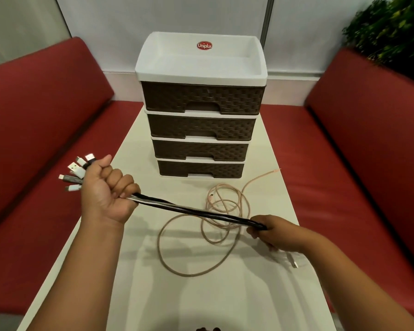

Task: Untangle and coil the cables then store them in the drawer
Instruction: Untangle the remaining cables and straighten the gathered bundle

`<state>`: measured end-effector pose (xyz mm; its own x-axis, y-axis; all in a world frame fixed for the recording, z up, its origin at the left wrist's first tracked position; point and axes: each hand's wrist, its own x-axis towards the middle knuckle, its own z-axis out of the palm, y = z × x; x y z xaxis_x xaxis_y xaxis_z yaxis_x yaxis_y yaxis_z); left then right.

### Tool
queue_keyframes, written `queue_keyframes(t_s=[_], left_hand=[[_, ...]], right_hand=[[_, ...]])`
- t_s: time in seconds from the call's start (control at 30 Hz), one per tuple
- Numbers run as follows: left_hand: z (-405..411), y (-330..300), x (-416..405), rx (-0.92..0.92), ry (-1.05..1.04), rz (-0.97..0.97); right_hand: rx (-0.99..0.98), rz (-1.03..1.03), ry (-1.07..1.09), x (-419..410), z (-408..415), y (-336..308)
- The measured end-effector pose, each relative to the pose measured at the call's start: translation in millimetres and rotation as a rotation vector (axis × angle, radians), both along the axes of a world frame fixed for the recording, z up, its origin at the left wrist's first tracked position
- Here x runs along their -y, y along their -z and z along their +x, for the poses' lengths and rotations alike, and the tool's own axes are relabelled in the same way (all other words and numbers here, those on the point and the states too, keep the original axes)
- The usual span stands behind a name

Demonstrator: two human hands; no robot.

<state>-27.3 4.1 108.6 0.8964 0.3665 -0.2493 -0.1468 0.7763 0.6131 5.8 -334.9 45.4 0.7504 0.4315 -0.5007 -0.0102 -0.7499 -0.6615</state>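
Note:
A bundle of black and white cables (191,210) stretches taut between my two hands above the table. My left hand (108,191) is a fist around one end, and several USB plugs (78,172) fan out past it to the left. My right hand (276,232) grips the bundle's other end, low on the right. A pinkish-beige braided cable (221,212) lies in loose tangled loops on the white table (134,271) under the bundle. A drawer unit (200,130) with several brown woven-look drawers, all closed, stands at the table's far end.
The unit's white top tray (201,63) carries a red label. A white cable with a USB plug (294,262) lies on the table under my right wrist. Red benches (46,139) flank the table on both sides. A green plant (392,27) sits at the back right.

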Motion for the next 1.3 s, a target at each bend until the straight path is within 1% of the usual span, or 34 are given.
queue_keyframes(t_s=[0.07, 0.1, 0.2, 0.27, 0.37, 0.47, 0.57, 0.67, 0.73, 0.77, 0.8, 0.87, 0.9, 0.93, 1.0, 1.1, 1.2, 1.27, 1.3], left_hand=[[1, 3, -4, -0.056, 0.037, 0.09], [1, 2, -2, -0.096, 0.069, 0.165], [-2, -2, 14, -0.191, 0.171, 0.454], [-6, -3, 34, -0.205, 0.251, 0.668], [-19, -6, 70, -0.154, 0.442, 0.962], [-30, -3, 94, -0.084, 0.622, 1.077], [-35, 3, 100, -0.088, 0.708, 1.163], [-37, 3, 98, -0.133, 0.706, 1.171], [-37, 2, 93, -0.144, 0.703, 1.106], [-37, 1, 90, -0.123, 0.711, 1.042], [-37, -2, 87, -0.096, 0.719, 0.981], [-37, -12, 82, -0.034, 0.71, 0.912], [-37, -17, 79, -0.022, 0.69, 0.884], [-37, -22, 76, -0.036, 0.657, 0.851], [-34, -29, 68, -0.073, 0.592, 0.793], [-32, -33, 61, -0.106, 0.556, 0.756], [-29, -39, 50, -0.126, 0.517, 0.705], [-26, -43, 30, -0.143, 0.461, 0.656], [-25, -44, 18, -0.15, 0.446, 0.656]], right_hand=[[0.05, -0.089, -0.049, -3, 3, -8], [0.092, -0.134, -0.086, -5, 5, -12], [0.189, -0.259, -0.206, -13, 10, -30], [0.253, -0.345, -0.294, -24, 11, -43], [0.381, -0.432, -0.404, -46, 7, -64], [0.484, -0.444, -0.461, -67, 1, -86], [0.538, -0.41, -0.474, -81, -3, -100], [0.529, -0.355, -0.485, -88, -2, -108], [0.519, -0.247, -0.481, -86, 2, -111], [0.494, -0.155, -0.467, -84, 4, -111], [0.428, -0.033, -0.445, -81, 7, -109], [0.188, 0.248, -0.377, -72, 11, -101], [0.087, 0.356, -0.34, -66, 14, -97], [0.035, 0.421, -0.317, -60, 16, -93], [0.003, 0.477, -0.302, -51, 19, -89], [-0.046, 0.539, -0.337, -44, 23, -83], [-0.089, 0.478, -0.338, -32, 27, -73], [-0.103, 0.426, -0.269, -18, 29, -61], [-0.116, 0.44, -0.213, -11, 28, -55]])
